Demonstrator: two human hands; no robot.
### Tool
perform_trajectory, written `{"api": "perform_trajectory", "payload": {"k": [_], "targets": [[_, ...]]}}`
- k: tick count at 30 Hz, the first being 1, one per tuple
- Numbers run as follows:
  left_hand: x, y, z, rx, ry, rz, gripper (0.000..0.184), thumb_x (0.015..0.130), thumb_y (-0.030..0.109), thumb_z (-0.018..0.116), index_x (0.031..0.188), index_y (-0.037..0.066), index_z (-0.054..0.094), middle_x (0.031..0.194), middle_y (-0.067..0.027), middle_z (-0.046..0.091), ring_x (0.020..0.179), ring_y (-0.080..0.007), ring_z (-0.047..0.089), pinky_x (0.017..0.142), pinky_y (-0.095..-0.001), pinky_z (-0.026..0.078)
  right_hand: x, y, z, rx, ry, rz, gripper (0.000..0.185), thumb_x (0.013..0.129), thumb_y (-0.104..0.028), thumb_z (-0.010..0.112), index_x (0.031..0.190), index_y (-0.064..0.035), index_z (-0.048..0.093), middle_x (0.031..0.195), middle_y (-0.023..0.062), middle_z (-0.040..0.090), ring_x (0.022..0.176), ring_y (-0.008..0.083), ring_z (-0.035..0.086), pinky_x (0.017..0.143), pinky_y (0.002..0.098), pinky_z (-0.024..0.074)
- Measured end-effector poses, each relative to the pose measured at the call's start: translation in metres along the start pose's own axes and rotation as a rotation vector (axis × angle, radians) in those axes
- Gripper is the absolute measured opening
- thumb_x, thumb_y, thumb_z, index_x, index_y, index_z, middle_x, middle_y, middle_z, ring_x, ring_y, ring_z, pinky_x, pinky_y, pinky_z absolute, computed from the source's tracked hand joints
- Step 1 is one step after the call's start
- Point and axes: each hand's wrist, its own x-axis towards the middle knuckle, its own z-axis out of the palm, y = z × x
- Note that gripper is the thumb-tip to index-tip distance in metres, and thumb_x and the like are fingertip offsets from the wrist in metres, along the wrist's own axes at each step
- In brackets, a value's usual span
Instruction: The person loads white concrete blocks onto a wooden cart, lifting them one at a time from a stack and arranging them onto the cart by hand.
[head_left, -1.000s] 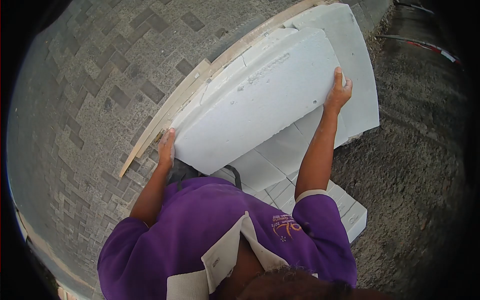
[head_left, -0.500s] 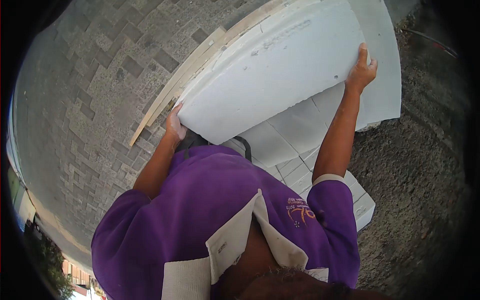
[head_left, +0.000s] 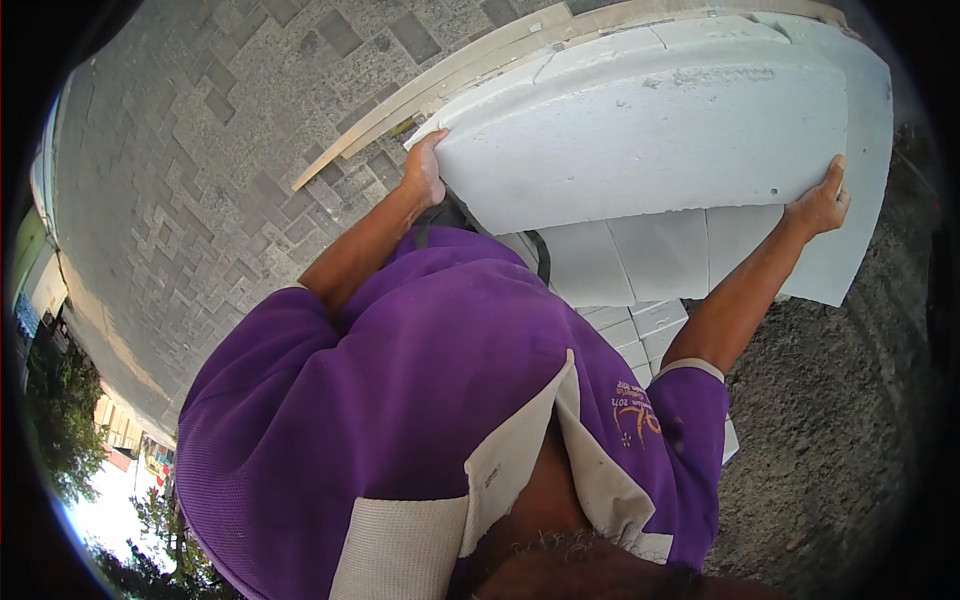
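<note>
A long white slab (head_left: 640, 150) with a pitted patch near its far edge spans between my hands. My left hand (head_left: 425, 172) grips its left end, the thumb at the upper corner. At the near right corner, my right hand (head_left: 822, 205) is closed on the slab, thumb on top and fingers curled at the edge. Beneath and beyond it lie other white slabs (head_left: 865, 130), and pale jointed blocks (head_left: 665, 255) show on the near side. The undersides of both hands' grips are hidden.
Wooden strips (head_left: 370, 125) run along the far side of the slabs. Grey paving (head_left: 190, 170) stretches to the left, and rough dark ground (head_left: 810, 400) lies to the right. More small white blocks (head_left: 640, 330) sit near my purple shirt.
The view has turned, so the slab and both hands appear farther right, and the slab's long side looks more level. Both hands keep their hold at its ends.
</note>
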Motion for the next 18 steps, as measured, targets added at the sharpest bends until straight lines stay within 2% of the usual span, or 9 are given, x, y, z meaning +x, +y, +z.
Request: {"api": "perform_trajectory", "payload": {"k": [4,6,8,9,11,13,14,17,18], "targets": [[-0.012,0.007,0.010,0.029,0.024,0.013,0.050,0.090,0.037,0.060,0.129,0.007,0.054,0.131,-0.0173,0.057,0.121,-0.0367,0.052,0.108,-0.0554,0.036,0.001,-0.001,0.002,-0.012,0.007,0.026,0.046,0.084,-0.024,0.081,0.103,0.0123,0.059,0.097,0.0196,0.067,0.080,0.0243,0.068,0.073,0.0355,0.0593],[-0.022,0.009,0.018,0.020,0.067,0.004,0.047,0.092,0.034,0.058,0.127,0.004,0.055,0.123,-0.0154,0.062,0.115,-0.0325,0.058,0.104,-0.0482,0.041,-0.006,-0.005,0.000,-0.028,0.025,0.007,0.047,0.084,-0.024,0.081,0.103,0.0127,0.059,0.097,0.0198,0.067,0.081,0.0246,0.068,0.073,0.0360,0.0596],[-0.019,0.008,0.015,0.026,0.061,0.024,0.045,0.092,0.034,0.058,0.126,0.004,0.056,0.121,-0.0149,0.063,0.114,-0.0314,0.059,0.104,-0.0480,0.042,-0.012,-0.014,0.006,-0.048,0.050,0.013,0.038,0.085,-0.026,0.080,0.090,0.0070,0.061,0.089,0.0153,0.066,0.074,0.0205,0.065,0.068,0.0327,0.0567],[-0.021,0.008,0.016,0.043,0.037,0.052,0.050,0.090,0.035,0.059,0.131,0.005,0.054,0.128,-0.0154,0.060,0.120,-0.0322,0.055,0.107,-0.0501,0.038,-0.006,-0.007,0.004,-0.041,0.057,-0.028,0.037,0.085,-0.027,0.080,0.088,0.0058,0.062,0.086,0.0130,0.065,0.071,0.0178,0.063,0.066,0.0303,0.0548],[-0.002,0.003,-0.001,0.034,-0.025,0.042,0.051,0.091,0.035,0.057,0.132,0.003,0.054,0.128,-0.0145,0.062,0.118,-0.0316,0.057,0.106,-0.0468,0.040,0.004,0.003,-0.002,-0.130,0.096,-0.053,0.047,0.082,-0.032,0.082,0.096,0.0092,0.064,0.086,0.0103,0.064,0.078,0.0164,0.061,0.070,0.0276,0.0510],[-0.004,0.004,0.000,0.065,-0.102,0.064,0.050,0.093,0.036,0.056,0.131,0.003,0.055,0.126,-0.0141,0.063,0.116,-0.0308,0.059,0.105,-0.0468,0.041,0.009,0.006,-0.007,-0.221,0.096,-0.092,0.056,0.081,-0.039,0.082,0.102,0.0105,0.064,0.088,0.0119,0.065,0.082,0.0175,0.061,0.074,0.0297,0.0511],[-0.006,0.005,0.004,0.083,-0.053,0.063,0.049,0.093,0.036,0.056,0.129,0.004,0.057,0.125,-0.0137,0.064,0.115,-0.0306,0.059,0.104,-0.0469,0.042,0.011,0.009,-0.008,-0.221,0.092,-0.059,0.060,0.081,-0.041,0.082,0.104,0.0113,0.064,0.091,0.0136,0.067,0.083,0.0181,0.062,0.076,0.0299,0.0511],[0.004,0.005,-0.005,0.150,-0.109,0.046,0.045,0.093,0.038,0.054,0.126,0.007,0.058,0.120,-0.0120,0.065,0.112,-0.0298,0.060,0.101,-0.0469,0.045,0.011,0.011,-0.009,-0.200,0.058,-0.016,0.063,0.079,-0.051,0.079,0.102,0.0066,0.069,0.096,0.0166,0.069,0.089,0.0222,0.063,0.084,0.0336,0.0506],[0.014,0.000,-0.017,0.181,-0.126,0.054,0.045,0.093,0.038,0.054,0.126,0.007,0.058,0.120,-0.0120,0.065,0.112,-0.0298,0.060,0.101,-0.0469,0.045,0.008,0.011,-0.010,-0.188,0.092,-0.012,0.063,0.079,-0.051,0.079,0.102,0.0066,0.069,0.096,0.0166,0.069,0.089,0.0222,0.063,0.084,0.0336,0.0506]]}}
